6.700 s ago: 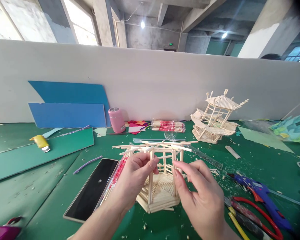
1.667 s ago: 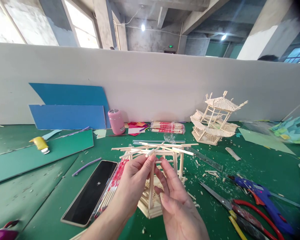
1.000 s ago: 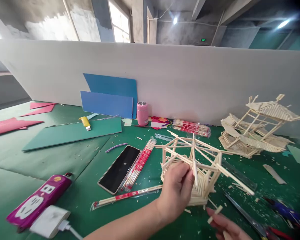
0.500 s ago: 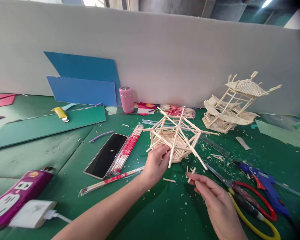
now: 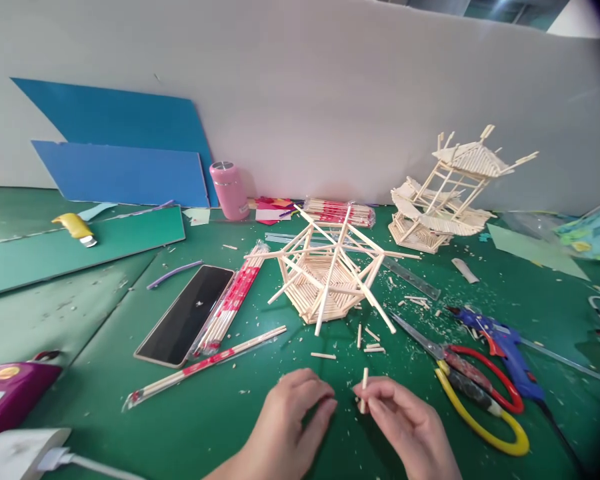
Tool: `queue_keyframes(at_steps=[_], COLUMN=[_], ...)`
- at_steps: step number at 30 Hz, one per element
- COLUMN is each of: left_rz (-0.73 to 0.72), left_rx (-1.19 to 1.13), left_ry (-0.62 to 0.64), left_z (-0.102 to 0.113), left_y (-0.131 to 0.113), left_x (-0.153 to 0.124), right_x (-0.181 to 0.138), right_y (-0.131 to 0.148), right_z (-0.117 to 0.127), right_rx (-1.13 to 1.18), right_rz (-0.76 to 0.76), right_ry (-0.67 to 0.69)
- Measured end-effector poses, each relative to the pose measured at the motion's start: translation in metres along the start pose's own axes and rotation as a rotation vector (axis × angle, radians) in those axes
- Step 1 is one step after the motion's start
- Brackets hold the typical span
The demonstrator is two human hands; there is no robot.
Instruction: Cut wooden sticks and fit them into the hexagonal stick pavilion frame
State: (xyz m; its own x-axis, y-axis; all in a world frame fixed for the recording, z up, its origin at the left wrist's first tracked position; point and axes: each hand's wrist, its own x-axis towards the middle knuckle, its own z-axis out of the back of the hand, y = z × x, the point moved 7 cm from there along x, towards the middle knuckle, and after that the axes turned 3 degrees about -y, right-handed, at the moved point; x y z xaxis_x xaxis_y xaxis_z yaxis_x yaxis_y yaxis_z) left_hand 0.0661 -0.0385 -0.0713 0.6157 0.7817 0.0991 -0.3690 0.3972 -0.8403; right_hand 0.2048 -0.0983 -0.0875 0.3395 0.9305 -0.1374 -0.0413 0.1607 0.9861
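My right hand (image 5: 405, 420) pinches a short wooden stick (image 5: 365, 390) upright between thumb and fingers; whether a second bit sits behind it I cannot tell. To its left, my left hand (image 5: 293, 420) is loosely curled, thumb and fingertips close but with a gap behind them and nothing visible inside. Beyond both hands stands a many-sided stick frame (image 5: 330, 290), with a slatted base and sticks radiating from a raised centre; neither hand touches it. Several cut stick pieces (image 5: 323, 356) lie between the frame and my hands.
Scissors (image 5: 445, 360) and a blue glue gun (image 5: 500, 347) lie right. A stick pagoda model (image 5: 445, 200) stands behind. Left are a phone (image 5: 185, 317), bagged sticks (image 5: 233, 300), a yellow cutter (image 5: 74, 227) and a power strip (image 5: 20, 400). A pink flask (image 5: 230, 190) stands by the wall.
My left hand has let go of the stick frame and drawn back towards me. My right hand, still pinching the short stick, has moved nearer and left. The view has shifted.
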Motion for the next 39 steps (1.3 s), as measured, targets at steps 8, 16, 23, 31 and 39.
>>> queue_keyframes(at_steps=[8, 16, 23, 31, 39], left_rz=[0.392, 0.382, 0.299, 0.195, -0.005], left_rx=[-0.411, -0.394, -0.254, -0.034, 0.617], left_ry=[0.124, 0.205, 0.266, 0.275, 0.125], left_z=[-0.034, -0.044, -0.047, -0.049, -0.045], left_y=[0.004, -0.002, -0.013, -0.022, -0.018], left_x=[0.013, 0.035, 0.046, 0.051, 0.08], right_x=[0.002, 0.021, 0.038, 0.043, 0.055], right_y=[-0.001, -0.007, 0.002, 0.01, 0.006], right_z=[-0.007, 0.008, 0.015, 0.016, 0.07], right_rx=[0.149, 0.221, 0.114, 0.037, -0.075], right_rz=[0.065, -0.137, -0.13, -0.082, 0.018], right_ry=[0.049, -0.054, -0.037, 0.056, -0.299])
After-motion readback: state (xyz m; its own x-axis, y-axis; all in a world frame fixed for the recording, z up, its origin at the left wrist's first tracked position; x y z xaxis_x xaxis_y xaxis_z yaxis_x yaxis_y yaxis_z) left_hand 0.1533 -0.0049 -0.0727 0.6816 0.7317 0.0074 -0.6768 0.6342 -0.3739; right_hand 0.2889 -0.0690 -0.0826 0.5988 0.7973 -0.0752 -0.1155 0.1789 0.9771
